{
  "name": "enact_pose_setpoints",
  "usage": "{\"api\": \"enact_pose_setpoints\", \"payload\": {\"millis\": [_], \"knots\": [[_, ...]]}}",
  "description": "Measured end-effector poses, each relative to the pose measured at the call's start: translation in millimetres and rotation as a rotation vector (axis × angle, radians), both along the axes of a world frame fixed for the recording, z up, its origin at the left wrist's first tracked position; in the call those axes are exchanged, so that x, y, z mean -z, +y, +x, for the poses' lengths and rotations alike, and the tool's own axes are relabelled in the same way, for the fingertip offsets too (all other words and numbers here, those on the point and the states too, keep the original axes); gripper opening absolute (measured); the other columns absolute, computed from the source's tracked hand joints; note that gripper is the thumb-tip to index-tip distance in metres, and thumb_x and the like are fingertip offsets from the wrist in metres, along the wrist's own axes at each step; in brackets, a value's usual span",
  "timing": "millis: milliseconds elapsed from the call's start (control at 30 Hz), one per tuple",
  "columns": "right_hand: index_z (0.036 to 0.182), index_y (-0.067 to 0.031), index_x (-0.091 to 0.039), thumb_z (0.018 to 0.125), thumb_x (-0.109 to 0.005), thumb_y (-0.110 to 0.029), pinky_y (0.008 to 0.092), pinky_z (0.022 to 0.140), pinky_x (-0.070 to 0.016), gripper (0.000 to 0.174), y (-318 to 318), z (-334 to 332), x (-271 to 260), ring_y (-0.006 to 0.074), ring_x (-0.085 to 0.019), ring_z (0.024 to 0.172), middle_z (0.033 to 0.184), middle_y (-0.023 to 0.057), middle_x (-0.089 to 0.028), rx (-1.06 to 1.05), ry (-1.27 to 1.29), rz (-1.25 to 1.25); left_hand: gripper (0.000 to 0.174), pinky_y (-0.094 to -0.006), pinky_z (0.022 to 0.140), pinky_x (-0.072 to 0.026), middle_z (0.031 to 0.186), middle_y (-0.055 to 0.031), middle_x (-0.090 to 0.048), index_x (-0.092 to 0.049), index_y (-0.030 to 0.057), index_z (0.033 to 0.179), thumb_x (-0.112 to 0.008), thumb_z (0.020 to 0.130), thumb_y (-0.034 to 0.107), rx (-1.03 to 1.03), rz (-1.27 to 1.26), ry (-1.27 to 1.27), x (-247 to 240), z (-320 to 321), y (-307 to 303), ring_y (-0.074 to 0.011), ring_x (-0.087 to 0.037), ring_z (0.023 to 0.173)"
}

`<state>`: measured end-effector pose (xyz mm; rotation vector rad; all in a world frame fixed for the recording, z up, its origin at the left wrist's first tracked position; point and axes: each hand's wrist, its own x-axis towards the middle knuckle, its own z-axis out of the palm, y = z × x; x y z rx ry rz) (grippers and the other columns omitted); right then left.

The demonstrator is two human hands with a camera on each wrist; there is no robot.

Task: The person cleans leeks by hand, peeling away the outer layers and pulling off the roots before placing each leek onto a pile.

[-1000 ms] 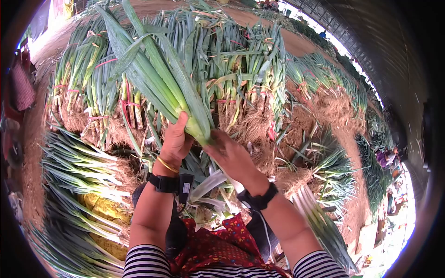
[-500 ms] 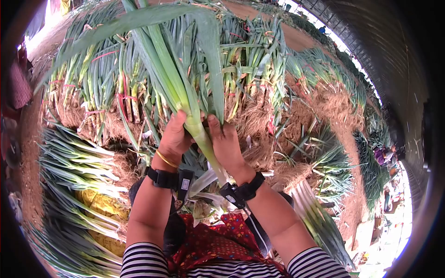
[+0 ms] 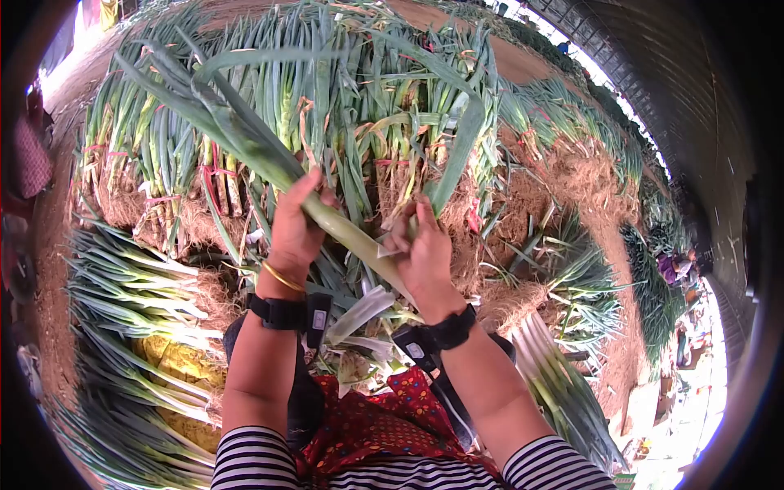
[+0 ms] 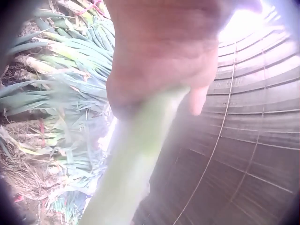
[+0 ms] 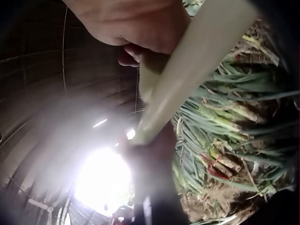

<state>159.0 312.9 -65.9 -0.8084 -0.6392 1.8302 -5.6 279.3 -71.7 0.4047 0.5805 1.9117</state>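
Leek with a pale green shaft and long dark green leaves (image 3: pixel 351 237) slants across the space in front of the person, leaves up to the left, white end down toward the lap. The left hand (image 3: pixel 294 229) grips the shaft just below the leaves, its fingers curled tight round it and the thumb raised; the wrist view shows the same shaft (image 4: pixel 136 154) running out from under the palm (image 4: pixel 159 56). The right hand (image 3: pixel 425 253) sits lower on the shaft and pinches 1 outer leaf (image 3: pixel 457 155), which bends up and away from the shaft. Seen from the right wrist, those fingers (image 5: pixel 136 23) are bunched together against the pale shaft (image 5: pixel 187 61). Behind stand tied bundles of leeks (image 3: pixel 367 106) with earthy roots. Trimmed leeks (image 3: pixel 131 278) lie stacked at the left. A red patterned cloth (image 3: pixel 384 425) covers the lap.
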Motion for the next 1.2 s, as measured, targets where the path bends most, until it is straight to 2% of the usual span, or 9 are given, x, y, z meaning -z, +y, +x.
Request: {"api": "enact_pose_setpoints", "payload": {"millis": [167, 300, 400, 467, 633, 867, 933, 1133, 1200], "knots": [[0.081, -0.0054, -0.051, 0.093, -0.047, -0.032, 0.0259, 0.042, -0.0304, 0.029, -4.8, 50.1, 19.9, 0.0106, -0.036, 0.044, 0.055, 0.0007, -0.041, -0.017, -0.334, 0.006, 0.028, -0.0283, 0.062, -0.0419, 0.080, -0.0010, -0.053, -0.054, 0.0064, 0.092, -0.070, 0.073, 0.018, -0.039, 0.097, -0.166, 5.5, -46.2, -1.2, -0.0118, -0.050, 0.063], [0.088, 0.0032, -0.056, 0.091, -0.047, -0.036, 0.0308, 0.046, -0.0395, 0.040, 12.0, 135.3, 116.8, 0.0157, -0.051, 0.048, 0.056, 0.0048, -0.055, -0.029, -1.384, 0.340, 0.031, -0.0272, 0.060, -0.0409, 0.086, -0.0029, -0.057, -0.052, 0.0062, 0.098, -0.069, 0.073, 0.017, -0.175, 0.191, -0.136, 8.7, -78.9, -8.3, -0.0115, -0.050, 0.063], [0.104, 0.0061, -0.055, 0.090, -0.050, -0.036, 0.0327, 0.061, -0.0479, 0.045, -9.2, 166.3, 122.6, 0.0228, -0.062, 0.067, 0.076, 0.0132, -0.065, -0.483, -1.707, 0.255, 0.039, -0.0261, 0.062, -0.0392, 0.100, -0.0055, -0.059, -0.050, 0.0083, 0.111, -0.064, 0.079, 0.025, -0.104, 0.375, -0.098, 2.7, -97.3, -22.8, -0.0116, -0.050, 0.067], [0.110, -0.0025, -0.055, 0.083, -0.053, -0.048, 0.0407, 0.079, -0.0465, 0.053, -20.4, 175.1, 119.0, 0.0351, -0.060, 0.095, 0.099, 0.0233, -0.061, -0.899, -1.960, 0.661, 0.045, -0.0265, 0.063, -0.0390, 0.104, -0.0059, -0.059, -0.048, 0.0094, 0.118, -0.062, 0.081, 0.031, -0.050, 0.433, -0.087, 2.5, -100.5, -25.2, -0.0118, -0.050, 0.070], [0.124, -0.0036, -0.045, 0.086, -0.054, -0.042, 0.0373, 0.090, -0.0426, 0.055, 18.4, 101.7, 37.9, 0.0303, -0.055, 0.107, 0.114, 0.0175, -0.058, -0.456, -1.359, 0.726, 0.070, -0.0323, 0.078, -0.0420, 0.119, -0.0070, -0.052, -0.024, 0.0123, 0.140, -0.058, 0.084, 0.038, 0.091, 0.504, -0.031, -7.5, -64.5, -23.4, -0.0150, -0.049, 0.085], [0.115, -0.0013, -0.051, 0.091, -0.048, -0.039, 0.0340, 0.063, -0.0504, 0.045, -19.4, -23.7, -26.0, 0.0224, -0.064, 0.072, 0.086, 0.0148, -0.064, -0.824, -0.756, 0.607, 0.078, -0.0391, 0.087, -0.0438, 0.134, -0.0099, -0.041, -0.019, 0.0149, 0.141, -0.058, 0.082, 0.048, 0.202, 0.521, -0.024, -10.0, -16.4, -9.8, -0.0188, -0.057, 0.096], [0.114, -0.0012, -0.051, 0.091, -0.047, -0.039, 0.0346, 0.058, -0.0491, 0.044, -21.0, -29.6, -16.0, 0.0235, -0.063, 0.067, 0.082, 0.0156, -0.062, -0.648, -0.863, 0.747, 0.070, -0.0370, 0.090, -0.0433, 0.135, -0.0105, -0.040, -0.028, 0.0126, 0.137, -0.052, 0.084, 0.052, 0.158, 0.368, -0.034, -6.0, -19.1, -5.8, -0.0198, -0.056, 0.098], [0.103, -0.0024, -0.057, 0.093, -0.046, -0.032, 0.0378, 0.054, -0.0468, 0.033, -26.4, -29.6, -4.4, 0.0294, -0.061, 0.062, 0.068, 0.0169, -0.059, -0.373, -0.889, 0.763, 0.056, -0.0294, 0.075, -0.0433, 0.091, -0.0037, -0.055, -0.050, 0.0087, 0.108, -0.048, 0.082, 0.059, -0.029, -0.035, -0.032, 7.1, -15.6, 0.5, -0.0160, -0.051, 0.080], [0.101, -0.0006, -0.057, 0.094, -0.045, -0.030, 0.0313, 0.046, -0.0430, 0.033, -20.7, -29.6, -8.3, 0.0187, -0.058, 0.052, 0.063, 0.0107, -0.059, -0.397, -0.908, 0.723, 0.056, -0.0296, 0.074, -0.0431, 0.088, -0.0028, -0.056, -0.050, 0.0092, 0.105, -0.049, 0.081, 0.060, -0.026, 0.004, -0.042, 3.8, -16.6, -0.3, -0.0158, -0.051, 0.077]]}}
